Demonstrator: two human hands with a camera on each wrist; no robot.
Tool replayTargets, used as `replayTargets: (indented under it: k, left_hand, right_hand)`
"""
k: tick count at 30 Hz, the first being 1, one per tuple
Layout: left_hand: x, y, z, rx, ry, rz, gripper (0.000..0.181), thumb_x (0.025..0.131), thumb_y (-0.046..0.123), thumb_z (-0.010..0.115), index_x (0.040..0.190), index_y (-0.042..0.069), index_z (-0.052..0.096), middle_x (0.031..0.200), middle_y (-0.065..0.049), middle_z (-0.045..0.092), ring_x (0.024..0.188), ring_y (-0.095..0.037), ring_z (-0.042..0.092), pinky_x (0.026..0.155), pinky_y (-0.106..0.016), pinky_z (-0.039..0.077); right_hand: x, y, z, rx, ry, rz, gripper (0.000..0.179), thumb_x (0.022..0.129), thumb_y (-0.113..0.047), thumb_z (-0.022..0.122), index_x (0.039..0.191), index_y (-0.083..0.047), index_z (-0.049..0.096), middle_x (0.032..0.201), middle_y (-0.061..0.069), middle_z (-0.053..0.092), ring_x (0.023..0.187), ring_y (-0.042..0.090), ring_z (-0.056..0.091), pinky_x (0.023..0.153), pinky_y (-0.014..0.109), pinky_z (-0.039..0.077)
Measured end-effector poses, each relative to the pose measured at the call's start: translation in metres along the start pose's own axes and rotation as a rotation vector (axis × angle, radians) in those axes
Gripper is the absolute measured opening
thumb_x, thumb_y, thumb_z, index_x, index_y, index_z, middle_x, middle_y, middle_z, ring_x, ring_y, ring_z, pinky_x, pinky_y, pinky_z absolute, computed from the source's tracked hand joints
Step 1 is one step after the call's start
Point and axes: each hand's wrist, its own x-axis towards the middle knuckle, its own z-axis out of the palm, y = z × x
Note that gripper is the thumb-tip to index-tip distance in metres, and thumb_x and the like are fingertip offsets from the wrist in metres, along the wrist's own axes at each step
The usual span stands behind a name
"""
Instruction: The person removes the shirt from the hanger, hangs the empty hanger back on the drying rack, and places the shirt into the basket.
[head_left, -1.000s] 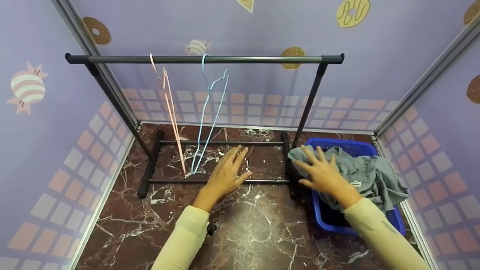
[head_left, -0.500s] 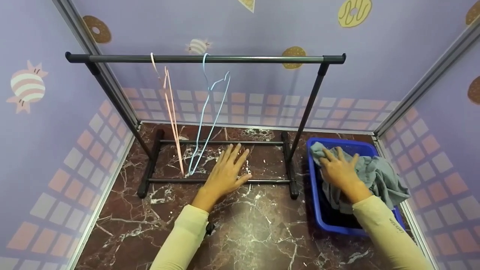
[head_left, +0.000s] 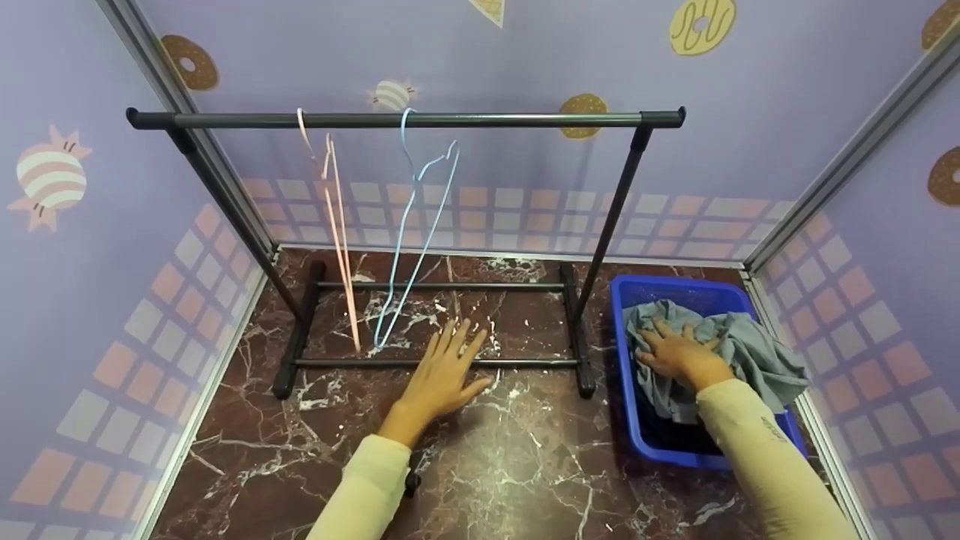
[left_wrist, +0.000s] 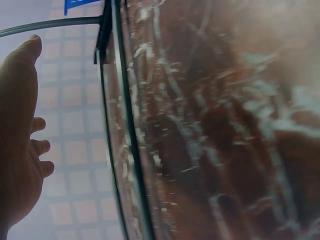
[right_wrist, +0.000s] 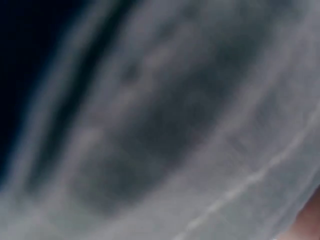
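Note:
My right hand (head_left: 684,358) rests with spread fingers on a crumpled grey-green garment (head_left: 765,358), which lies in a blue plastic basket (head_left: 679,455). Its fingertips press into the cloth. In the right wrist view the garment (right_wrist: 210,160) fills nearly everything, blurred, with a pale seam across it and a bit of skin at the lower right corner. My left hand (head_left: 437,381) holds nothing; its fingers are extended over the rack's lower front bar in the head view. The left wrist view shows the left hand (left_wrist: 19,125) at the left edge.
A black clothes rack (head_left: 517,120) stands against the back wall. From its top bar hang a pink hanger (head_left: 350,300) and a light blue hanger (head_left: 399,236). Patterned walls (head_left: 885,330) enclose both sides, the right one close beside the basket. The floor (head_left: 510,465) is dark red marble.
My right hand has moved the garment's left part from over the basket's rim to inside, and now presses lower on it. My left hand has drawn back slightly.

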Motion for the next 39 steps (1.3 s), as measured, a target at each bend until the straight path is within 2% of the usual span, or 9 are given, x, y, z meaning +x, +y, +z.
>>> replayTargets:
  k: [6, 12, 15, 22, 25, 28, 31, 35, 39]
  left_hand:
    - [-0.013, -0.003, 0.009, -0.029, 0.002, -0.027, 0.086, 0.098, 0.058, 0.059, 0.165, 0.018, 0.024, 0.171, -0.020, 0.017, 0.158, -0.044, 0.013, 0.128, -0.058, 0.014]
    - [-0.017, -0.001, 0.011, -0.030, 0.006, -0.028, 0.085, 0.098, 0.059, 0.057, 0.164, 0.015, 0.027, 0.170, -0.021, 0.019, 0.157, -0.045, 0.015, 0.127, -0.060, 0.017]
    - [-0.017, 0.001, 0.013, -0.044, -0.001, -0.029, 0.086, 0.098, 0.060, 0.057, 0.165, 0.016, 0.026, 0.170, -0.022, 0.019, 0.158, -0.045, 0.015, 0.127, -0.060, 0.016]
    - [-0.016, 0.004, 0.019, -0.083, -0.009, -0.034, 0.087, 0.098, 0.056, 0.061, 0.166, 0.018, 0.022, 0.172, -0.019, 0.013, 0.158, -0.043, 0.012, 0.128, -0.059, 0.012]
    - [-0.015, 0.006, 0.018, -0.078, -0.004, -0.034, 0.088, 0.097, 0.056, 0.062, 0.166, 0.018, 0.022, 0.172, -0.019, 0.013, 0.158, -0.043, 0.012, 0.127, -0.059, 0.012]
    - [-0.015, 0.008, 0.016, -0.076, 0.002, -0.028, 0.088, 0.097, 0.057, 0.061, 0.166, 0.017, 0.022, 0.171, -0.020, 0.014, 0.158, -0.044, 0.013, 0.127, -0.060, 0.013]
    - [-0.016, 0.007, 0.016, -0.069, 0.007, -0.027, 0.088, 0.097, 0.059, 0.059, 0.166, 0.018, 0.022, 0.171, -0.020, 0.013, 0.158, -0.044, 0.012, 0.127, -0.059, 0.013]
    - [-0.016, 0.004, 0.016, -0.068, 0.013, -0.034, 0.088, 0.098, 0.059, 0.059, 0.166, 0.018, 0.021, 0.171, -0.019, 0.013, 0.158, -0.044, 0.012, 0.127, -0.059, 0.013]
    - [-0.016, 0.003, 0.016, -0.078, 0.023, -0.035, 0.087, 0.097, 0.057, 0.061, 0.165, 0.017, 0.024, 0.171, -0.020, 0.015, 0.158, -0.045, 0.013, 0.127, -0.060, 0.014]
  right_hand:
    - [0.006, -0.004, 0.004, -0.019, -0.028, -0.007, 0.064, 0.108, -0.050, 0.041, 0.161, -0.016, 0.032, 0.170, 0.022, 0.014, 0.144, 0.072, 0.005, 0.093, 0.098, 0.003]
    - [0.006, -0.005, 0.007, -0.005, -0.013, -0.014, 0.064, 0.108, -0.049, 0.040, 0.162, -0.017, 0.030, 0.171, 0.022, 0.013, 0.145, 0.072, 0.004, 0.093, 0.098, 0.002]
    - [0.002, -0.006, 0.007, -0.001, 0.048, -0.013, 0.065, 0.107, -0.052, 0.041, 0.162, -0.018, 0.031, 0.171, 0.020, 0.013, 0.145, 0.072, 0.006, 0.092, 0.098, 0.000]
    - [-0.023, -0.015, 0.000, 0.004, 0.268, -0.040, 0.069, 0.105, -0.055, 0.047, 0.163, -0.023, 0.029, 0.170, 0.023, 0.016, 0.147, 0.066, 0.014, 0.101, 0.094, 0.001]
    - [-0.037, -0.016, -0.006, -0.006, 0.361, -0.029, 0.072, 0.105, -0.055, 0.048, 0.165, -0.023, 0.024, 0.171, 0.022, 0.011, 0.150, 0.062, 0.010, 0.107, 0.090, 0.000]
    - [-0.054, -0.010, -0.010, 0.021, 0.459, 0.058, 0.078, 0.104, -0.059, 0.044, 0.166, -0.018, 0.017, 0.172, 0.023, 0.002, 0.150, 0.063, 0.002, 0.107, 0.088, -0.006]
    - [-0.068, 0.005, -0.012, 0.126, 0.505, 0.222, 0.094, 0.101, -0.070, 0.035, 0.166, -0.010, 0.004, 0.168, 0.030, -0.012, 0.145, 0.070, -0.008, 0.101, 0.091, -0.008]
    - [-0.076, 0.025, -0.010, 0.304, 0.435, 0.409, 0.108, 0.097, -0.079, 0.025, 0.161, 0.000, -0.014, 0.158, 0.039, -0.028, 0.135, 0.078, -0.018, 0.090, 0.097, -0.007]
    - [-0.071, 0.037, -0.007, 0.418, 0.352, 0.424, 0.107, 0.099, -0.076, 0.028, 0.161, -0.002, -0.017, 0.157, 0.042, -0.028, 0.134, 0.080, -0.016, 0.090, 0.097, -0.005]
